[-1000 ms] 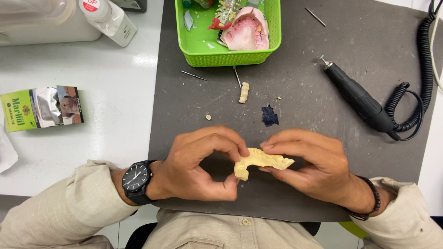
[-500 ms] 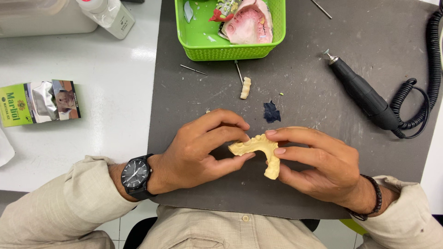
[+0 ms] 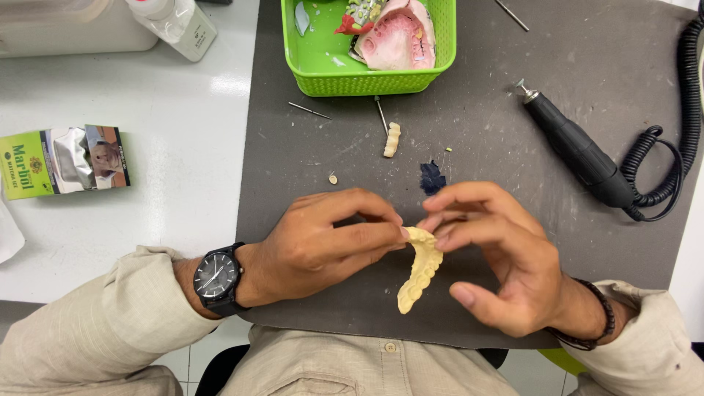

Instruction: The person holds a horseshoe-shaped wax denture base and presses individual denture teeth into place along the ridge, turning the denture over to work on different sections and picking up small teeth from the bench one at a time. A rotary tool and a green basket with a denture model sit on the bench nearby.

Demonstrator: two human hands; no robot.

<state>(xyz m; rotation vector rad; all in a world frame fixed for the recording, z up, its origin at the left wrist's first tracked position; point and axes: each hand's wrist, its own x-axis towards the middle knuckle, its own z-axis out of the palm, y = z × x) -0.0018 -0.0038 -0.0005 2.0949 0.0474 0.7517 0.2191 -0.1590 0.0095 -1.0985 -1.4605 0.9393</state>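
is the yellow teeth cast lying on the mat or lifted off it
Lifted. The left hand and right hand pinch the top end of the dental cast, which hangs above the grey mat.

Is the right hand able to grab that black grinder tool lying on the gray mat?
Probably yes. The black handpiece lies bare on the gray mat, up and to the right of the right hand, with nothing between them. But that hand's fingertips, with the left hand, pinch the yellowish dental cast, so it isn't free.

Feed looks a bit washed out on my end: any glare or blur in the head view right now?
Head view: glare on the white tabletop; the grey mat is evenly lit, the cream dental cast between left hand and right hand sharp; soft shadows under both.
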